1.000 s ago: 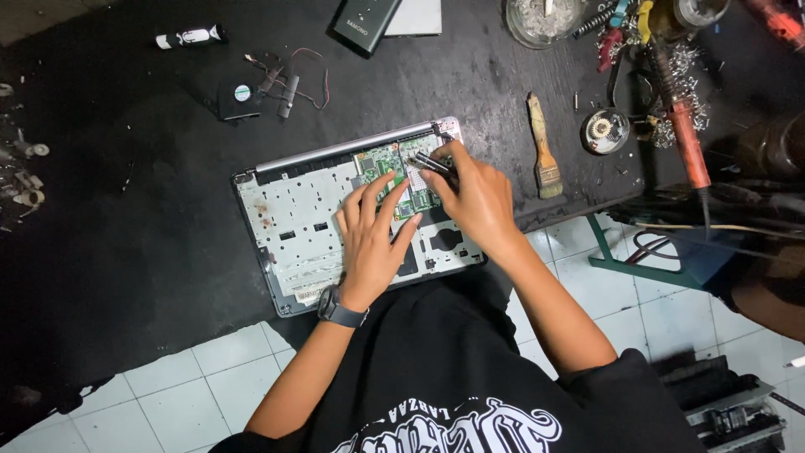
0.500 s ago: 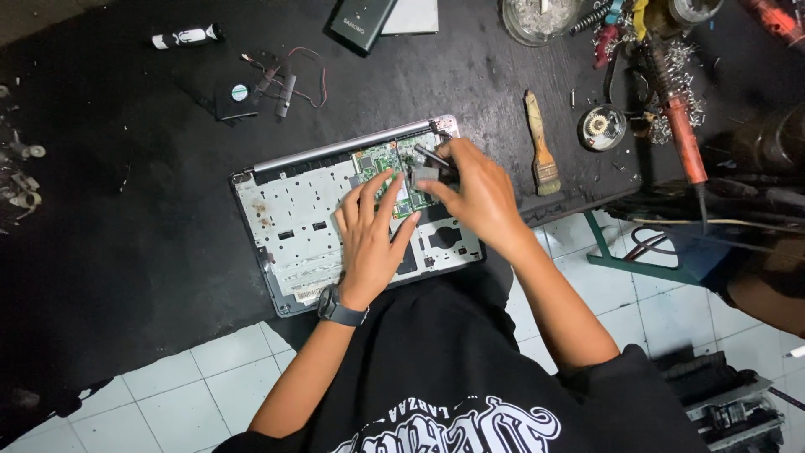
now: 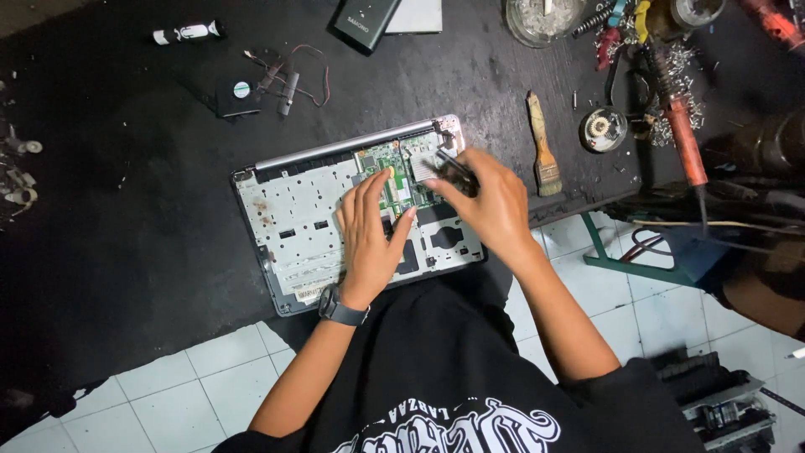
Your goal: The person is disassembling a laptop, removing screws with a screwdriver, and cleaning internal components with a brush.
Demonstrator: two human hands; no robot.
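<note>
Now opened laptop shell (image 3: pixel 295 220) holding green board (image 3: pixel 394 172), both hands (image 3: pixel 369 226) inside

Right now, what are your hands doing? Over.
Left hand flat on opened laptop. Right hand holds a dark tool over the green circuit board. Nothing blocking.

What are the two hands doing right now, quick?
Left hand: open, fingers spread flat on the opened laptop.
Right hand: closed on a dark slim tool over the green circuit board.
</note>
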